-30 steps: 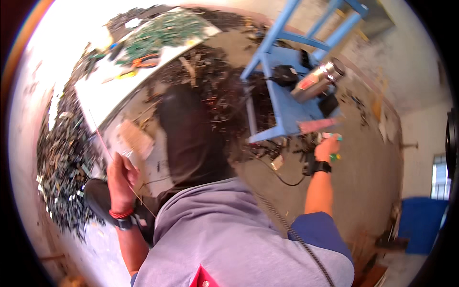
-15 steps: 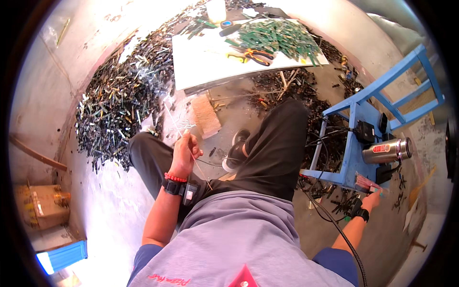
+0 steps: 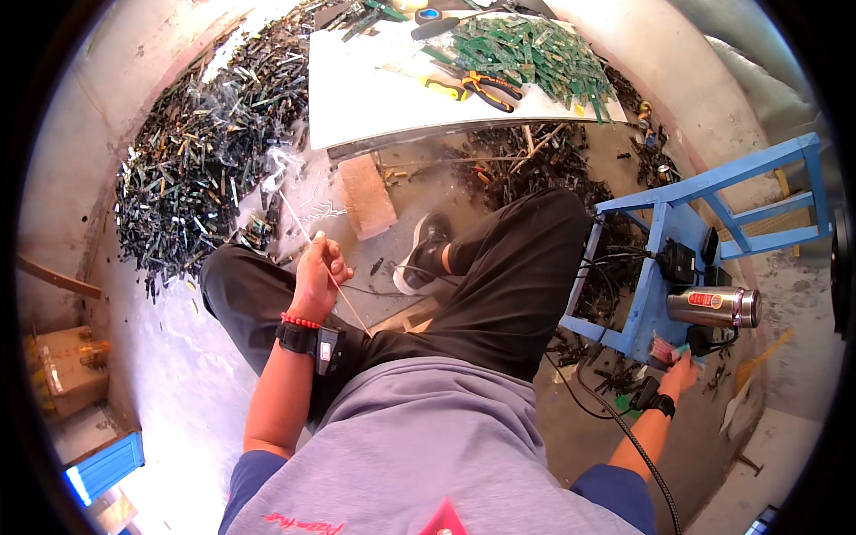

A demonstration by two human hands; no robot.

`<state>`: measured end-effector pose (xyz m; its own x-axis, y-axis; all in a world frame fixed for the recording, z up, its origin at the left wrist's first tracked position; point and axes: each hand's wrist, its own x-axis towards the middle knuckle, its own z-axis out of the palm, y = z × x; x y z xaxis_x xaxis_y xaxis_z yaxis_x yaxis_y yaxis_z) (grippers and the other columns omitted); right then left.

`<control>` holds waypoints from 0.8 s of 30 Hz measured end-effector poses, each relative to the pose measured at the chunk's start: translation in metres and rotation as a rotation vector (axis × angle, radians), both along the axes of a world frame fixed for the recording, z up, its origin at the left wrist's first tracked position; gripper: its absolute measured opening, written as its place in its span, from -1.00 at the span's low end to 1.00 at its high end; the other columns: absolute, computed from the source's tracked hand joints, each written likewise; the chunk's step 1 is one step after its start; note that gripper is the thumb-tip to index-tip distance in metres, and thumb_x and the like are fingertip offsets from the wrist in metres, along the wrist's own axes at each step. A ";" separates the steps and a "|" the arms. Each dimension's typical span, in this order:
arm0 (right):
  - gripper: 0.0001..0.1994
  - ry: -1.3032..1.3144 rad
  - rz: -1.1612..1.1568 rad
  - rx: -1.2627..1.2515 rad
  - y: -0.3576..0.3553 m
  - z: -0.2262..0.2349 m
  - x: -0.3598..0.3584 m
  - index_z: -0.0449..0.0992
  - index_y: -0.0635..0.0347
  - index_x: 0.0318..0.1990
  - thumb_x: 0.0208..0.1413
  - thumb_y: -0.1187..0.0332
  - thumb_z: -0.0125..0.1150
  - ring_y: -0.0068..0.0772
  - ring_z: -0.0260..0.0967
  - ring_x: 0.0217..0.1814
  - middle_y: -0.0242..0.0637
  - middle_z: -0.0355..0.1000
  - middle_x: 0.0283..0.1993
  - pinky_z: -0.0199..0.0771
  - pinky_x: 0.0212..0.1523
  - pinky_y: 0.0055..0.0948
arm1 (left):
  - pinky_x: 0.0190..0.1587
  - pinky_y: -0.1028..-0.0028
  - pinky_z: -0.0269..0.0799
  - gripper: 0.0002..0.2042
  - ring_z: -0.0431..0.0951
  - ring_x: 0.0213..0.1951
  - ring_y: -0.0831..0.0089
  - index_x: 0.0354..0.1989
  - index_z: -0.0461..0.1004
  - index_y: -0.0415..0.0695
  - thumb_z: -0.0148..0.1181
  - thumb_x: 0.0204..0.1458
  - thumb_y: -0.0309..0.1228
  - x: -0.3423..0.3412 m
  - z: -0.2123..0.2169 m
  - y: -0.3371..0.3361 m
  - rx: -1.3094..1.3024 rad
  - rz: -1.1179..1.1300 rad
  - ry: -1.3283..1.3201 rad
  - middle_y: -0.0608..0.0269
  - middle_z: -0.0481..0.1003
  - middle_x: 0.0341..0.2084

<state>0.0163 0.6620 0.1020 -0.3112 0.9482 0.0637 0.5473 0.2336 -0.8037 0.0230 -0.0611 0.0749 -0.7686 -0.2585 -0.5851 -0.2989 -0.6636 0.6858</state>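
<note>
Over my left thigh, my left hand (image 3: 319, 275) is closed on a thin pale stick (image 3: 298, 217). The stick slants from beside my lap, through my fingers, up toward the floor by the dark heap. Low at the right, my right hand (image 3: 681, 374) reaches beside the blue chair (image 3: 644, 303), its fingers closed at a bundle of thin pinkish-red sticks (image 3: 662, 349). A small teal piece shows at those fingertips; its kind is unclear. Small white slivers (image 3: 323, 212) lie on the floor beyond my left hand.
A white board (image 3: 383, 107) bears pliers (image 3: 489, 91), a yellow-handled tool (image 3: 446, 89) and green strips (image 3: 535, 58). A heap of dark strips (image 3: 196, 169) covers the left floor. A steel flask (image 3: 713, 307) lies on the chair; a cable (image 3: 629, 428) runs by my right arm.
The whole view has shifted with my head. My left hand still grips the thin stick, and my right hand stays at the pinkish bundle beside the chair.
</note>
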 end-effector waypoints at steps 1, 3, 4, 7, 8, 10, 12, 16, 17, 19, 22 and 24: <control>-0.71 0.064 0.041 -0.097 0.000 0.003 0.000 0.51 0.33 -0.30 0.15 0.21 0.10 -0.45 0.30 -0.55 -0.22 0.43 -0.46 0.20 -0.61 -0.42 | -0.45 0.47 0.28 -0.63 0.13 -0.73 0.57 -0.54 0.27 -0.04 -0.10 0.21 -0.06 -0.003 -0.001 0.002 -0.006 0.013 -0.020 0.45 0.14 -0.78; -0.72 0.241 0.046 -0.088 -0.017 0.006 0.002 0.47 0.30 -0.40 0.14 0.22 0.07 -0.52 0.16 -0.64 -0.30 0.36 -0.53 0.06 -0.67 -0.47 | -0.45 0.46 0.29 -0.63 0.13 -0.73 0.57 -0.54 0.27 -0.05 -0.11 0.21 -0.06 -0.002 -0.001 0.003 0.006 0.022 -0.020 0.45 0.14 -0.78; -0.72 0.330 0.051 -0.088 -0.036 0.009 0.005 0.44 0.29 -0.45 0.14 0.22 0.06 -0.56 0.10 -0.68 -0.33 0.33 -0.57 -0.01 -0.70 -0.50 | -0.44 0.46 0.29 -0.63 0.13 -0.73 0.58 -0.54 0.27 -0.05 -0.11 0.21 -0.07 -0.001 0.001 0.002 0.009 0.030 -0.019 0.45 0.14 -0.78; -0.73 0.136 0.058 -0.055 -0.108 0.010 0.032 0.40 0.22 -0.57 0.10 0.27 -0.01 -0.59 0.14 -0.66 -0.39 0.28 -0.63 0.04 -0.70 -0.51 | -0.44 0.46 0.30 -0.64 0.13 -0.73 0.58 -0.53 0.28 -0.05 -0.11 0.22 -0.07 -0.001 0.007 0.002 0.021 0.042 0.011 0.45 0.14 -0.78; -0.73 0.058 0.230 0.064 -0.111 -0.015 0.050 0.39 0.20 -0.61 0.09 0.29 0.03 -0.63 0.18 -0.64 -0.41 0.26 -0.67 0.07 -0.71 -0.55 | -0.44 0.46 0.30 -0.64 0.13 -0.73 0.58 -0.53 0.28 -0.05 -0.11 0.22 -0.07 -0.002 0.007 0.003 0.029 0.038 0.011 0.45 0.14 -0.78; -0.75 -0.053 0.650 -0.101 -0.175 -0.042 0.071 0.39 0.20 -0.61 0.10 0.38 0.03 -0.62 0.20 -0.62 -0.45 0.25 -0.67 0.18 -0.61 -0.52 | -0.44 0.45 0.29 -0.64 0.12 -0.73 0.58 -0.53 0.28 -0.05 -0.11 0.22 -0.07 -0.004 0.005 0.004 0.041 0.034 0.010 0.45 0.14 -0.78; -0.83 -0.224 1.028 0.093 -0.271 -0.019 0.069 0.40 0.25 -0.51 0.09 0.41 0.02 -0.51 0.27 -0.57 -0.36 0.27 -0.64 0.24 -0.54 -0.46 | -0.42 0.45 0.31 -0.63 0.09 -0.75 0.58 -0.53 0.26 -0.04 -0.18 0.25 -0.09 -0.003 0.001 0.005 0.040 0.038 -0.021 0.46 0.12 -0.79; -0.85 -0.036 1.388 0.352 -0.361 0.033 0.037 0.46 0.26 -0.27 -0.03 0.45 0.10 -0.17 0.36 -0.26 -0.14 0.38 -0.27 0.36 -0.22 -0.31 | -0.43 0.47 0.31 -0.63 0.10 -0.75 0.58 -0.52 0.26 -0.05 -0.18 0.25 -0.08 0.002 -0.003 -0.001 0.036 0.032 -0.020 0.46 0.12 -0.79; -0.75 0.003 1.469 0.524 -0.369 0.040 0.025 0.48 0.24 -0.18 -0.08 0.43 0.14 -0.11 0.35 -0.15 -0.12 0.39 -0.12 0.36 -0.11 -0.27 | -0.43 0.47 0.31 -0.63 0.10 -0.75 0.58 -0.52 0.26 -0.05 -0.18 0.24 -0.08 0.003 -0.004 -0.004 0.046 0.037 -0.009 0.46 0.13 -0.79; -0.52 -0.163 1.645 0.686 -0.392 0.054 -0.009 0.38 0.33 0.03 -0.11 0.37 0.20 -0.01 0.19 0.15 -0.03 0.28 0.10 0.14 0.18 -0.12 | -0.43 0.47 0.32 -0.63 0.11 -0.75 0.59 -0.52 0.27 -0.05 -0.17 0.24 -0.08 0.004 -0.004 -0.002 0.034 0.042 -0.023 0.46 0.13 -0.79; -0.40 -0.272 1.627 0.983 -0.404 0.032 -0.080 0.30 0.41 0.10 -0.08 0.19 0.17 0.04 0.02 0.34 0.04 0.19 0.23 -0.05 0.32 -0.05 | -0.44 0.48 0.34 -0.64 0.15 -0.73 0.61 -0.52 0.28 -0.05 -0.15 0.24 -0.10 0.000 0.007 0.003 0.025 0.028 -0.029 0.46 0.16 -0.78; -0.45 -0.372 1.414 1.092 -0.405 0.021 -0.134 0.32 0.42 0.07 -0.04 0.19 0.14 -0.01 0.03 0.33 0.04 0.22 0.20 -0.04 0.32 -0.10 | -0.44 0.49 0.35 -0.64 0.16 -0.72 0.62 -0.52 0.29 -0.06 -0.15 0.25 -0.11 0.002 0.010 0.003 0.027 -0.016 -0.005 0.46 0.17 -0.77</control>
